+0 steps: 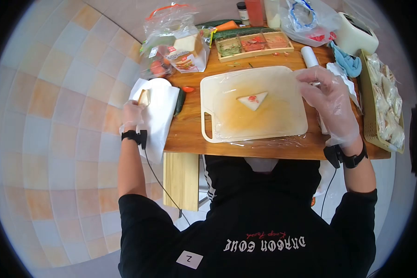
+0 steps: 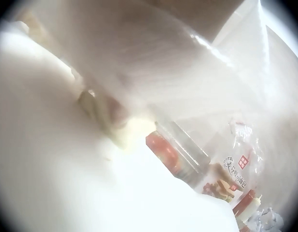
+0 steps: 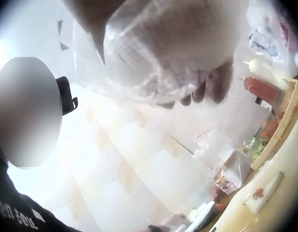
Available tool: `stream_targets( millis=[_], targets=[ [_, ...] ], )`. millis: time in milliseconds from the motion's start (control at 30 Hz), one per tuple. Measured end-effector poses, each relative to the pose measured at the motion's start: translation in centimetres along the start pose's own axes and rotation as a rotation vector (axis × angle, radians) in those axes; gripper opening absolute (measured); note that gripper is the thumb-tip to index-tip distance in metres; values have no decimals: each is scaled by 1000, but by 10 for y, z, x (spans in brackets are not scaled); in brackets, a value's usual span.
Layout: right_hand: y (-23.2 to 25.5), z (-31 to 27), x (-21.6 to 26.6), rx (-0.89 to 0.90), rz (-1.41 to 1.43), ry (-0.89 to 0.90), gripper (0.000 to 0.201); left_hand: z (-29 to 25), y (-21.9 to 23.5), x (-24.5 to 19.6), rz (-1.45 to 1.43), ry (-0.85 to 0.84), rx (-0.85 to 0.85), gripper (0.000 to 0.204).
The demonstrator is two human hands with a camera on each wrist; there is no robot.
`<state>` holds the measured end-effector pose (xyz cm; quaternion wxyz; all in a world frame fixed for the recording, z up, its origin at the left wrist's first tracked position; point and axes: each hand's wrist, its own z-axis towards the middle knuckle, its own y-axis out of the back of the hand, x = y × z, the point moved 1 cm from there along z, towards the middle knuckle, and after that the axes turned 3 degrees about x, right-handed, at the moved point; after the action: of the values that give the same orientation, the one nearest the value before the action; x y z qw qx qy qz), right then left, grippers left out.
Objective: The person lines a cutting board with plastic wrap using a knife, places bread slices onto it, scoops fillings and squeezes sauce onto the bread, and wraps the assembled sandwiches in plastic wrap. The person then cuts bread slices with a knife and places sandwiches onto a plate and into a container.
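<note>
My left hand (image 1: pixel 132 115), in a clear plastic glove, holds a bread wedge (image 1: pixel 144 97) with a brown crust over the white sheet (image 1: pixel 157 113) at the left of the table. The blurred glove fills much of the left wrist view and partly hides the wedge. My gloved right hand (image 1: pixel 330 103) is raised by the right edge of the cream cutting board (image 1: pixel 282 111). Its fingers are loosely bent, with nothing seen in them. On the board lies a triangular sandwich piece (image 1: pixel 255 100) with pink-red filling on its upper side.
Behind the board stands a divided wooden tray (image 1: pixel 255 54) of chopped fillings. Bagged bread (image 1: pixel 187 53) is at the back left. A cucumber piece (image 1: pixel 180 102) lies beside the white sheet. A basket of wrapped food (image 1: pixel 369 116) and a blue cloth (image 1: pixel 351 64) are at the right.
</note>
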<state>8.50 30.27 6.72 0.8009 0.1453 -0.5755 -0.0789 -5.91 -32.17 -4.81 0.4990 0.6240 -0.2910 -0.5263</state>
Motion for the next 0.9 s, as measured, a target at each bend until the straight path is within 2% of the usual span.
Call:
stream_targets(
  millis=[33, 67, 133, 167, 200, 233, 300, 333, 400, 533, 667, 733, 800, 867, 900],
  targets=[
    [4, -2, -7, -2, 115, -44, 18, 1, 1, 0, 17, -15, -54, 29],
    [7, -6, -9, -11, 111, -51, 18, 1, 3, 4, 34, -28, -106, 28],
    [13, -11, -13, -35, 242, -161, 20, 6, 20, 11, -19, -81, -48, 31],
    [18, -13, -17, -44, 236, -168, 20, 5, 28, 8, -24, -90, -141, 32],
    [23, -14, -20, -60, 245, -188, 21, 6, 32, 4, -32, -99, -229, 34],
    [28, -15, -23, -74, 255, -210, 21, 1, 37, -8, -40, -105, -214, 34],
    [38, -14, -29, -92, 232, -241, 21, -7, 52, -34, -265, -93, -254, 34],
    [42, -13, -31, -99, 222, -265, 21, -10, 51, -43, -273, -93, -241, 34],
    [45, -10, -35, -114, 210, -263, 21, -14, 43, -58, -551, -161, -116, 37],
    [46, -7, -44, -148, 216, -282, 23, -29, 25, -76, -398, -127, -58, 37],
    [41, 6, -42, -104, 134, -283, 26, 1, 6, -21, -447, -117, -80, 36],
    [34, 25, -41, -48, 56, -263, 28, 22, 2, 10, -428, -58, -123, 34],
    [28, 54, -46, -1, -25, -244, 30, 28, 1, 15, -361, -81, -164, 35],
    [15, 91, -70, 159, -228, -37, 33, 27, 1, 13, -288, -104, -203, 36],
    [9, 112, -79, 188, -280, -48, 33, 23, 5, 5, -133, -55, -203, 37]
  ],
)
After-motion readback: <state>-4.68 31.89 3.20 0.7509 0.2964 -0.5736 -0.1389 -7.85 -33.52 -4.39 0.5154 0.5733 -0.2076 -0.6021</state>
